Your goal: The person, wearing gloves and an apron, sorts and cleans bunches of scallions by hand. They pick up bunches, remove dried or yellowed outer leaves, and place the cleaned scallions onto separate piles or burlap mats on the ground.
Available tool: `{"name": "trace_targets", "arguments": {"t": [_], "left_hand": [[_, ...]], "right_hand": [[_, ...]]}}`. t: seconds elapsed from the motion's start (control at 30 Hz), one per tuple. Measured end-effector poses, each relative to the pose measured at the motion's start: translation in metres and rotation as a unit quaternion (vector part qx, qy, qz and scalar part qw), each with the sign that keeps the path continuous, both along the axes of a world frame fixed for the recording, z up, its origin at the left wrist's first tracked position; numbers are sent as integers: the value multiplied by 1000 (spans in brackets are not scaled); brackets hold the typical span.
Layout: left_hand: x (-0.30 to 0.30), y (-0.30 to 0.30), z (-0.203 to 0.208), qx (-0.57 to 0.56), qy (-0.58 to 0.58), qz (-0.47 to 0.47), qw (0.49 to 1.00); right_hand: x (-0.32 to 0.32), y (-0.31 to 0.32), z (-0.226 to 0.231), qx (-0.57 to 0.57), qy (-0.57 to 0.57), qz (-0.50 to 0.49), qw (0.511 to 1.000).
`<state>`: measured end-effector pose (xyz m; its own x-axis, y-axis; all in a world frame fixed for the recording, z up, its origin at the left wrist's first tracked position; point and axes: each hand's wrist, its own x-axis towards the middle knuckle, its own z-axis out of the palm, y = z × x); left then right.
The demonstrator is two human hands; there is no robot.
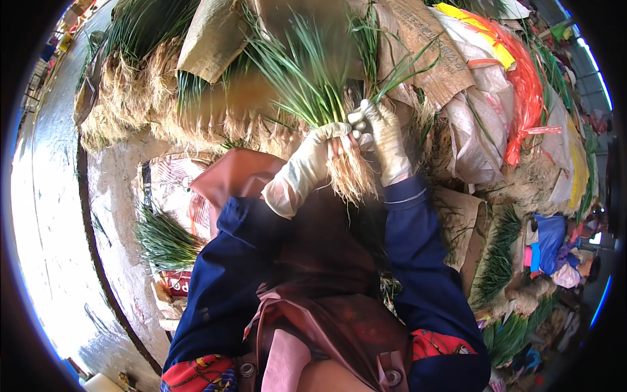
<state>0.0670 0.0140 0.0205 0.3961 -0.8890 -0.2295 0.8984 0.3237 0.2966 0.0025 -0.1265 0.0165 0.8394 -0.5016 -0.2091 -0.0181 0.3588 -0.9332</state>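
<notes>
In front of my chest, my left hand (313, 153) in a whitish glove is wrapped round a bunch of scallions (317, 85). Its green leaves fan up and away, and its pale, stringy roots hang below the fist. Close against it on the right is my right hand (385, 134), gloved too, with fingers pinched together. A few green leaves (398, 80) meet at those fingertips, seemingly a scallion held there. The bunch partly covers the fingers where the hands meet.
Rooted scallions (140, 78) lie heaped ahead on the left, under brown paper sacking (212, 39). A small bundle (166, 238) rests by my left arm. On the right are white sacks (480, 140), red plastic strips (526, 98) and more scallions (499, 255). A brown apron (320, 261) covers my lap.
</notes>
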Motion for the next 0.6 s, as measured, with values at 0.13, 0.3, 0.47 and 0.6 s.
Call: {"name": "trace_targets", "arguments": {"t": [0.13, 0.3, 0.47, 0.6], "left_hand": [[2, 1, -10, 2, 34, -6, 999], [5, 7, -14, -101, 54, -36, 993], [1, 7, 17, -120, 97, -31, 987], [1, 11, 20, -39, 47, -42, 997]], "right_hand": [[7, -1, 1, 79, -28, -117, 990], [4, -2, 19, 24, 24, 3, 999], [17, -2, 20, 363, -127, 144, 912], [19, 0, 32, 230, -29, 152, 961]]}}
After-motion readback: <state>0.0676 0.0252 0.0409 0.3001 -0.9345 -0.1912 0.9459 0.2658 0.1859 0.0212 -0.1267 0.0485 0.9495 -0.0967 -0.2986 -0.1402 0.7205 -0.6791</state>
